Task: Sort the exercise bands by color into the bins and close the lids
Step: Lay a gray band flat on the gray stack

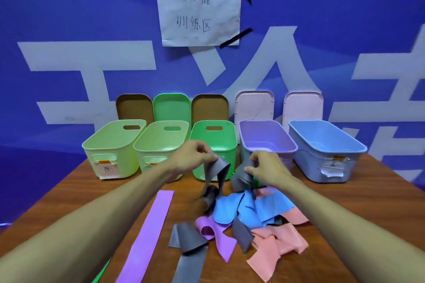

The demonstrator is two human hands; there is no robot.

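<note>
Bands lie heaped on the table just below your hands, blue, pink, purple and grey tangled together. Your left hand pinches one end of a grey band, and your right hand grips more bunched grey band; I cannot tell if it is the same strip. Both are lifted above the heap, a little apart. Left of the heap, under your left forearm, a long purple band lies flat. Beyond your hands stand five open bins, with their lids propped against the wall behind them.
</note>
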